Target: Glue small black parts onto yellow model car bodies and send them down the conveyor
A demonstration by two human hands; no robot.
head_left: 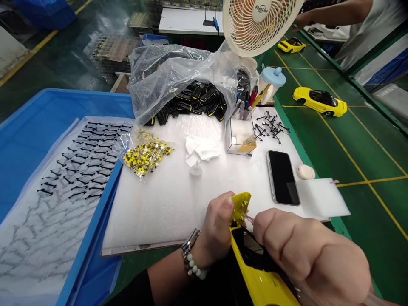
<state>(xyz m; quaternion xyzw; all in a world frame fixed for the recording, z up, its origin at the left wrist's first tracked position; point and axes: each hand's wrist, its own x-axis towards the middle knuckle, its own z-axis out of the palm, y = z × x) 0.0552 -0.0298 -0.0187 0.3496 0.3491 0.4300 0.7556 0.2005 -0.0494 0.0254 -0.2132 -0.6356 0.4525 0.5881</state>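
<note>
A yellow car body (259, 282) with black window parts lies tilted at the bottom right of centre. My left hand (217, 227) is closed round its upper end, thumb beside a raised yellow panel (240, 208). From the right, my right hand (310, 250) is closed round a thin, pale, see-through tool (247, 218), whose tip meets the inner side of that panel. Most of the tool is hidden inside the fist. The lower end of the car body runs out of view beneath my right hand.
A blue bin (92, 238) with rows of black parts stands left. On the white table (153, 208) are a bag of yellow parts (146, 155), a phone (283, 177) and a clear box (241, 136). A fan (259, 21) stands behind; yellow cars (318, 101) sit right.
</note>
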